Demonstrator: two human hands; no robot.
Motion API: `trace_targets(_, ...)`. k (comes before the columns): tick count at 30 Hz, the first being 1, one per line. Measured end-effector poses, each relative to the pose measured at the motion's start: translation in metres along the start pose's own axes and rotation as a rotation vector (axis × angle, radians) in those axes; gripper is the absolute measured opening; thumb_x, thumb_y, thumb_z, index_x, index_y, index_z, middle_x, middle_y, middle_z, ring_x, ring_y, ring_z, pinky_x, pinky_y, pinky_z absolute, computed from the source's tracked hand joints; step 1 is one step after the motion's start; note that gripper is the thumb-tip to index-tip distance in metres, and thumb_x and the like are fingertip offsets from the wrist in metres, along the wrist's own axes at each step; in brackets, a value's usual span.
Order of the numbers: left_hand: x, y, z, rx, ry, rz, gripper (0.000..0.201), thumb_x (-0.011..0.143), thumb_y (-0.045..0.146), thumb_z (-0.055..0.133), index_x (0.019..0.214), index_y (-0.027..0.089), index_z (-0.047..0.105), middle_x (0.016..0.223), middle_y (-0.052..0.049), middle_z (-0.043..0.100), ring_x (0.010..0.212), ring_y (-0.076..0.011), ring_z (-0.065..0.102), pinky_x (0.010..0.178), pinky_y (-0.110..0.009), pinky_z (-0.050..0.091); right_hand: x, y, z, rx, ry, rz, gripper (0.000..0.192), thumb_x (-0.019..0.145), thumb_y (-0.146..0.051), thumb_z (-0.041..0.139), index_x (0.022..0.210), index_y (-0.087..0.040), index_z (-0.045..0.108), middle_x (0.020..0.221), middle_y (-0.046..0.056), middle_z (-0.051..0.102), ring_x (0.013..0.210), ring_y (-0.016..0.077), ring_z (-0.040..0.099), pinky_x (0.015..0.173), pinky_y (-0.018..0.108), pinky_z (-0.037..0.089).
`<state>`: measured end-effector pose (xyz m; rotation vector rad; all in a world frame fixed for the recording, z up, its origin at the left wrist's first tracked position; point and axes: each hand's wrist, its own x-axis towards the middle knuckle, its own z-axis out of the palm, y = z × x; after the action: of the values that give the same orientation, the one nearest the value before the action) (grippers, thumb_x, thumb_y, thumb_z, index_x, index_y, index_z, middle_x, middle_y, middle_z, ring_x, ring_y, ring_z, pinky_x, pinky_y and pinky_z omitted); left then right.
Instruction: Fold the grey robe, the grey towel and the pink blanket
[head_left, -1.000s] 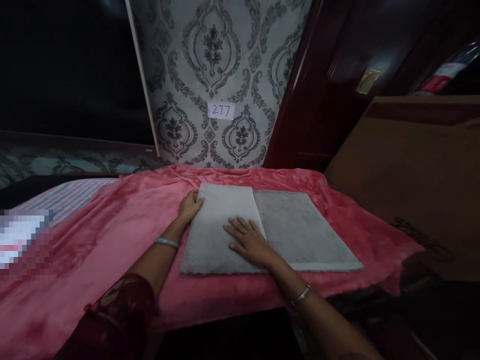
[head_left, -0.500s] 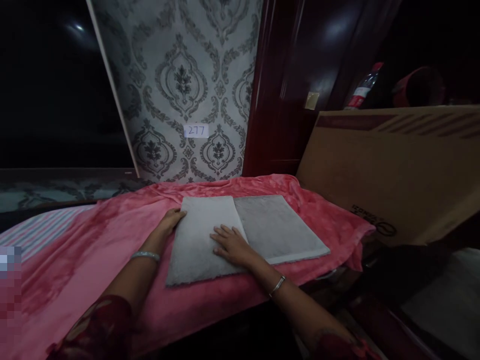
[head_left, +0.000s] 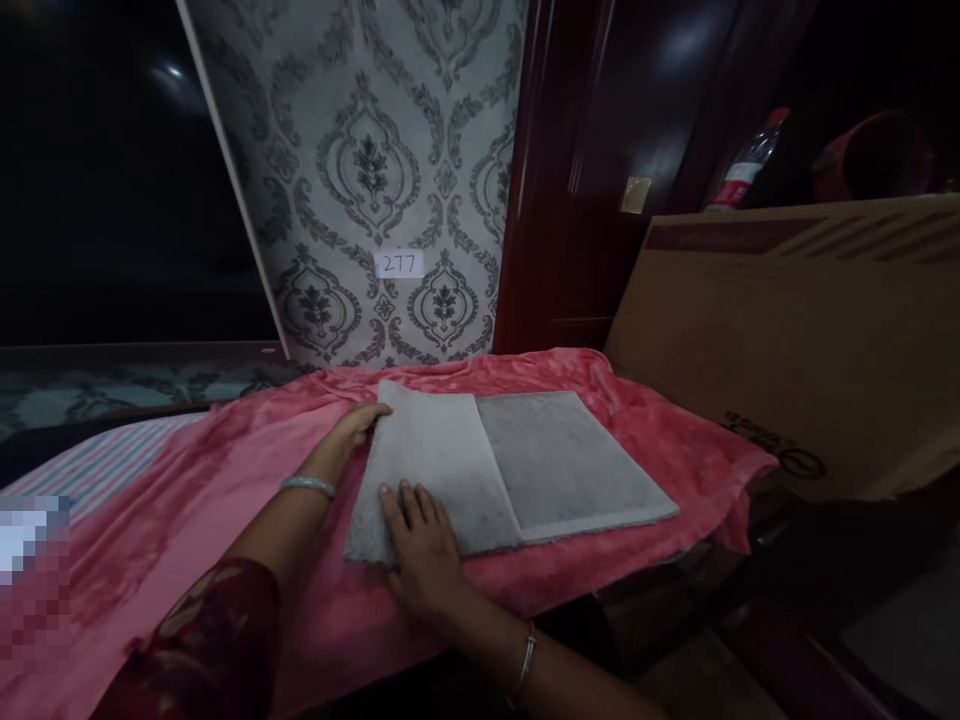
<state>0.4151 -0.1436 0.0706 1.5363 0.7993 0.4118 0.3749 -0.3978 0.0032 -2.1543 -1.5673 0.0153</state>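
Observation:
A grey plush cloth (head_left: 442, 450) lies with its left part folded over toward the middle; the right part (head_left: 577, 460) lies flat with a pale strip along its near edge. My left hand (head_left: 361, 422) pinches the far part of the folded left edge, thumb on top, and the far left corner there is slightly raised. Its other fingers are partly hidden. At the near left corner, my right hand (head_left: 426, 545) rests with its fingers spread over the cloth, while its thumb side sits by the near edge. Under the cloth is a pink fleece blanket (head_left: 300, 580).
A large cardboard box (head_left: 795, 340) stands at the right, with a red-capped bottle (head_left: 750, 165) above it. Dark red wooden panelling (head_left: 570, 200) and patterned wallpaper (head_left: 375, 180) rise behind. A dark screen (head_left: 120, 200) is at the left, above striped fabric (head_left: 112, 455).
My right hand has slid from the middle of the folded part toward its near left corner. My left hand has moved slightly up the edge, and the far left corner is now raised.

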Motion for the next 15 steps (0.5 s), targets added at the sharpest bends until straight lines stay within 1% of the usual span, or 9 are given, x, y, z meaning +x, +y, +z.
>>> trace_targets(2, -0.002, -0.004, -0.001, 0.005, -0.001, -0.019, 0.020, 0.054, 0.030, 0.073, 0.062, 0.019, 0.058, 0.050, 0.000, 0.059, 0.045, -0.0173, 0.055, 0.047, -0.029, 0.047, 0.000, 0.003, -0.001, -0.020, 0.020, 0.016, 0.080, 0.087, -0.017, 0.059, 0.159, -0.022, 0.024, 0.158, 0.017, 0.034, 0.145, 0.0335, 0.033, 0.116, 0.053, 0.033)
trace_targets(4, -0.006, -0.011, -0.002, 0.014, -0.015, -0.026, 0.019, 0.055, 0.032, 0.071, 0.063, 0.019, 0.059, 0.050, -0.002, 0.059, 0.046, -0.0197, 0.056, 0.046, -0.031, 0.047, -0.001, 0.008, -0.002, -0.050, 0.033, 0.017, 0.072, 0.088, -0.008, 0.050, 0.157, -0.020, 0.031, 0.154, 0.017, 0.042, 0.141, 0.0315, 0.040, 0.114, 0.051, 0.036)
trace_targets(8, -0.011, -0.021, -0.002, 0.023, -0.054, 0.033, 0.026, 0.056, 0.030, 0.071, 0.078, 0.016, 0.066, 0.065, -0.006, 0.070, 0.061, -0.0243, 0.066, 0.055, -0.032, 0.053, -0.001, 0.019, -0.002, -0.097, 0.050, -0.023, 0.063, 0.091, -0.008, 0.045, 0.153, -0.016, 0.038, 0.148, 0.017, 0.050, 0.137, 0.0304, 0.045, 0.113, 0.050, 0.039)
trace_targets(10, -0.008, -0.021, 0.001, 0.041, -0.032, 0.071, 0.031, 0.056, 0.026, 0.071, 0.085, 0.017, 0.066, 0.069, -0.005, 0.072, 0.066, -0.0237, 0.068, 0.057, -0.031, 0.054, 0.002, 0.022, -0.006, -0.101, 0.042, -0.037, 0.060, 0.090, -0.007, 0.044, 0.149, -0.017, 0.045, 0.145, 0.016, 0.053, 0.134, 0.0283, 0.049, 0.112, 0.047, 0.041)
trace_targets(12, -0.002, -0.015, 0.004, 0.065, 0.017, 0.100, 0.033, 0.058, 0.023, 0.071, 0.090, 0.017, 0.065, 0.069, -0.003, 0.071, 0.064, -0.0214, 0.067, 0.057, -0.029, 0.053, 0.006, 0.022, -0.017, -0.082, 0.027, -0.030, 0.061, 0.087, -0.004, 0.044, 0.147, -0.017, 0.048, 0.143, 0.015, 0.055, 0.131, 0.0256, 0.053, 0.110, 0.043, 0.043)
trace_targets(15, 0.007, 0.003, 0.007, 0.089, 0.067, 0.149, 0.034, 0.061, 0.025, 0.073, 0.092, 0.014, 0.065, 0.066, -0.003, 0.069, 0.058, -0.0200, 0.065, 0.055, -0.029, 0.052, 0.013, 0.017, -0.045, -0.050, 0.050, -0.004, 0.066, 0.083, -0.003, 0.045, 0.147, -0.015, 0.047, 0.144, 0.013, 0.055, 0.129, 0.0233, 0.054, 0.108, 0.038, 0.044)
